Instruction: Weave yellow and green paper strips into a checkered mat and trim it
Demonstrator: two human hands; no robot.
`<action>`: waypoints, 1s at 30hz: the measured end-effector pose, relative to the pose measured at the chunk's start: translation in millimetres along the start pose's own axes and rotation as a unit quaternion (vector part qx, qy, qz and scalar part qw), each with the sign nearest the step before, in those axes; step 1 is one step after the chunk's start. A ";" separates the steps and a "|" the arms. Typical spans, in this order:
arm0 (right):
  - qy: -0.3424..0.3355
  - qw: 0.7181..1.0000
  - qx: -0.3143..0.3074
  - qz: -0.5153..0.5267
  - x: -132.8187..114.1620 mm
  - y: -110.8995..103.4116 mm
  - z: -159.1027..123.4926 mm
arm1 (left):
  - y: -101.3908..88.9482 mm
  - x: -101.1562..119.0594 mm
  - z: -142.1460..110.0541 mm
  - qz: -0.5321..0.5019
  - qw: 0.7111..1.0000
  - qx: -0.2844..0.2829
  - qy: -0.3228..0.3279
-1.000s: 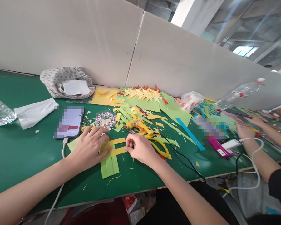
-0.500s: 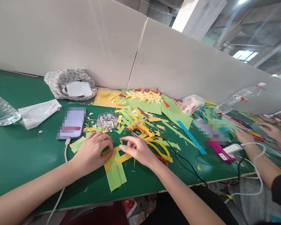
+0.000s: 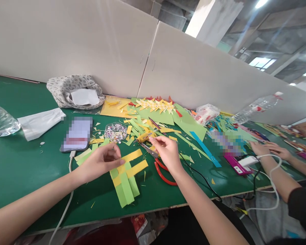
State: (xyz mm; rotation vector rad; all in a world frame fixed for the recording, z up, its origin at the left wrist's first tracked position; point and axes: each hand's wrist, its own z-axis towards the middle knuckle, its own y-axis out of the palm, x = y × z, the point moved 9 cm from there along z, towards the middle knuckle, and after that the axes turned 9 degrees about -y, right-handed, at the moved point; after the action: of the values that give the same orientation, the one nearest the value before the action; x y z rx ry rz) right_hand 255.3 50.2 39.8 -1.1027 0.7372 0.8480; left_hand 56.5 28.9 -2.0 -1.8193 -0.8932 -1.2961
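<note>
The step in hand seems to be interlacing paper strips; the weave (image 3: pixel 123 177) is right of the phone (image 3: pixel 78 134) and nearer the viewer, with yellow strips (image 3: pixel 137 167) crossing green strips (image 3: pixel 127 190); the left hand (image 3: pixel 103 160) grips the weave's upper left part, thumb on top; the right hand (image 3: pixel 168 149) is off the weave, its thumb and forefinger drawn together over the glue gun (image 3: pixel 143 137), right of the phone; I cannot tell whether anything is pinched there; as I judge it, the next move calls for the left hand to steady the crossings, and for the right to stay clear of the scissors (image 3: pixel 154 153), right of the phone and slightly nearer the viewer; counted, there are one weave, two yellow strips with ends jutting out, and three green strips as best the overlap lets me tell; one phone, one glue gun, one pair of scissors that I can make out; one bead box (image 3: pixel 116 131) just right of the phone, one bag (image 3: pixel 57 92) beyond it; two bottles (image 3: pixel 2 119), one left of the phone and one far right; one long blue strip (image 3: pixel 204 149), well right; two co-worker's hands (image 3: pixel 260 149), farther right; the scraps are too tangled to count.
</note>
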 end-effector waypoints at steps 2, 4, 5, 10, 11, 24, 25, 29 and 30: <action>0.027 0.999 -0.027 0.027 2.6 6.2 -2.8 | -6.4 2.2 0.1 -0.025 0.999 0.028 0.012; 0.042 0.992 -0.102 0.058 0.2 27.1 -12.7 | -11.0 5.3 -1.4 -0.021 0.998 0.056 0.029; 0.046 0.986 -0.144 0.073 -2.2 39.5 -19.6 | -11.6 6.3 -2.3 -0.013 0.997 0.064 0.036; 0.056 0.967 -0.214 0.129 -7.4 67.6 -37.0 | -4.3 5.8 -3.7 0.029 0.998 0.046 0.043; 0.060 0.968 -0.202 0.138 -5.5 64.0 -33.6 | -4.3 6.0 -3.5 0.025 0.998 0.045 0.045; 0.071 0.972 -0.124 0.184 -4.7 26.2 -11.0 | -10.1 9.7 -4.0 -0.024 0.997 0.061 0.042; 0.077 0.964 -0.188 0.171 -7.2 42.2 -19.7 | -9.6 9.0 -3.8 -0.021 0.997 0.060 0.041; 0.059 0.968 -0.202 0.138 -10.9 50.8 -24.6 | -8.2 6.5 -3.2 -0.015 0.998 0.051 0.037; 0.064 0.971 -0.181 0.142 -9.0 45.2 -21.2 | -8.2 6.0 -3.1 -0.015 0.998 0.050 0.036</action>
State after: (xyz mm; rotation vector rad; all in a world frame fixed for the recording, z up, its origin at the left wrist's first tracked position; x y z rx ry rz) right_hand 209.8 37.9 21.1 -1.4069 0.8832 1.1959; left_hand 49.7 31.1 5.8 -1.6774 -0.9319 -1.3041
